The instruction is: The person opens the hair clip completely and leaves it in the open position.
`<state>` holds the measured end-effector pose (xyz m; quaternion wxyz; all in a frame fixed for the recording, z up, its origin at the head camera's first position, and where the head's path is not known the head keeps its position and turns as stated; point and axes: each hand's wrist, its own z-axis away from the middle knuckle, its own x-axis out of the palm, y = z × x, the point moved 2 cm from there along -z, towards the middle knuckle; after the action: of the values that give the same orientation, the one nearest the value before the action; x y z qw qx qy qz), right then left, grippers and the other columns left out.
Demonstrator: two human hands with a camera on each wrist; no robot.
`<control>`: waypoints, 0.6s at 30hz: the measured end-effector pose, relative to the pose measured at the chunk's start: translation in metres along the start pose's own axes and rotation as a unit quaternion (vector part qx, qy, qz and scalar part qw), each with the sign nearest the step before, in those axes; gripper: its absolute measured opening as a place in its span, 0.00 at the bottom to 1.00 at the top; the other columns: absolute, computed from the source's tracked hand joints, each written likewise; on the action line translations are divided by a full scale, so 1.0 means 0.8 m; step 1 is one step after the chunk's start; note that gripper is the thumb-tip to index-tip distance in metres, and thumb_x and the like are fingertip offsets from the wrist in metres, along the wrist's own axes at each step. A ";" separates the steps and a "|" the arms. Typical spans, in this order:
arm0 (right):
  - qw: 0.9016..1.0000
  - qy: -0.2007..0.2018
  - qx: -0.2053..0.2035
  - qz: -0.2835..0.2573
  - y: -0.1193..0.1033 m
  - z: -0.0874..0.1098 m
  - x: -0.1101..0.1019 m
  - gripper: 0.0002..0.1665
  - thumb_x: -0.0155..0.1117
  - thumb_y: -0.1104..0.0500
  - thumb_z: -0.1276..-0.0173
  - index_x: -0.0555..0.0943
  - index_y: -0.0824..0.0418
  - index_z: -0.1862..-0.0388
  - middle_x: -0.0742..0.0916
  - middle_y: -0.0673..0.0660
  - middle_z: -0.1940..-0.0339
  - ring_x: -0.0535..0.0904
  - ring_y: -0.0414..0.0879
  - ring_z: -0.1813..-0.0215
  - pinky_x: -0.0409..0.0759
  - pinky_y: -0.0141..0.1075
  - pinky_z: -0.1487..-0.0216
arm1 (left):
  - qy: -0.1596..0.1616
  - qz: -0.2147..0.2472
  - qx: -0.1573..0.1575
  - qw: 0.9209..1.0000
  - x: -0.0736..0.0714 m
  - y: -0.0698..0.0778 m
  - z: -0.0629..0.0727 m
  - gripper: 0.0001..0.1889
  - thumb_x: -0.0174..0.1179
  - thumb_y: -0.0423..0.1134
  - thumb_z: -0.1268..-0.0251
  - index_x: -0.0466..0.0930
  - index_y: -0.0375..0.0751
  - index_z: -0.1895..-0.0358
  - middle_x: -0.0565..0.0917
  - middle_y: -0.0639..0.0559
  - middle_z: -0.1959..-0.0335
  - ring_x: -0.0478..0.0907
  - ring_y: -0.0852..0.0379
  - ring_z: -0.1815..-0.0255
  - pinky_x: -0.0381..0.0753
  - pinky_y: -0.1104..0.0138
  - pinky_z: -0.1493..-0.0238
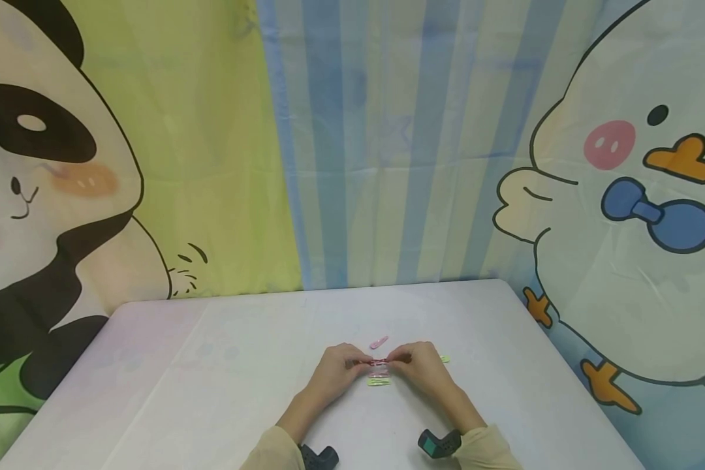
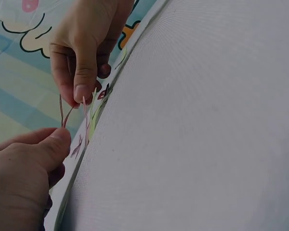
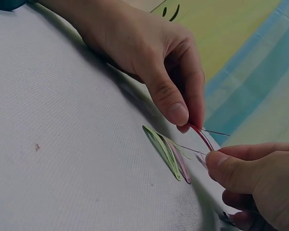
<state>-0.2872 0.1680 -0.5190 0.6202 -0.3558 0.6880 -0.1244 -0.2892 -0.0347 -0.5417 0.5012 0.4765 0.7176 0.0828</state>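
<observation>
A red snap hair clip (image 1: 378,362) is stretched between my two hands above the white table. My left hand (image 1: 337,369) pinches one end of it with thumb and forefinger, and my right hand (image 1: 418,365) pinches the other. In the right wrist view the red clip (image 3: 202,138) has a thin strip standing away from its frame, so it looks unsnapped. Just below the hands lie green hair clips (image 3: 162,149) and a pink hair clip (image 3: 182,166), side by side. Beyond the hands rests another pink clip (image 1: 378,342).
Part of a green clip (image 1: 444,359) shows beside my right hand, mostly covered by it. The white table (image 1: 170,378) reaches back to a cartoon-printed curtain (image 1: 364,143). Dark devices (image 1: 438,444) are strapped at both wrists.
</observation>
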 end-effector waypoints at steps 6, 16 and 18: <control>1.000 -0.014 -0.009 0.013 0.000 0.001 0.002 0.04 0.71 0.58 0.44 0.88 0.50 0.69 0.89 0.44 0.68 0.84 0.39 0.60 0.81 0.35 0.57 | -0.021 -0.003 -0.018 1.000 0.003 -0.004 0.000 0.06 0.69 0.41 0.47 0.88 0.52 0.64 0.85 0.64 0.68 0.79 0.67 0.63 0.78 0.71 0.59; 0.999 -0.018 -0.021 0.034 0.004 0.000 0.006 0.03 0.71 0.57 0.44 0.88 0.51 0.69 0.89 0.43 0.70 0.83 0.36 0.63 0.80 0.33 0.58 | -0.041 -0.019 -0.015 0.999 0.003 -0.002 0.000 0.06 0.68 0.40 0.45 0.88 0.51 0.63 0.86 0.62 0.68 0.80 0.66 0.63 0.78 0.71 0.60; 0.999 -0.017 -0.023 0.035 0.004 0.000 0.006 0.03 0.72 0.57 0.44 0.88 0.51 0.69 0.89 0.43 0.70 0.83 0.36 0.63 0.81 0.34 0.58 | -0.046 -0.022 -0.017 0.999 0.004 -0.004 0.000 0.06 0.67 0.40 0.44 0.88 0.51 0.63 0.86 0.62 0.67 0.80 0.66 0.63 0.78 0.71 0.59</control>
<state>-0.2883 0.1674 -0.5247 0.6274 -0.3474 0.6922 -0.0809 -0.2914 -0.0337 -0.5454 0.5436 0.4553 0.7024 0.0621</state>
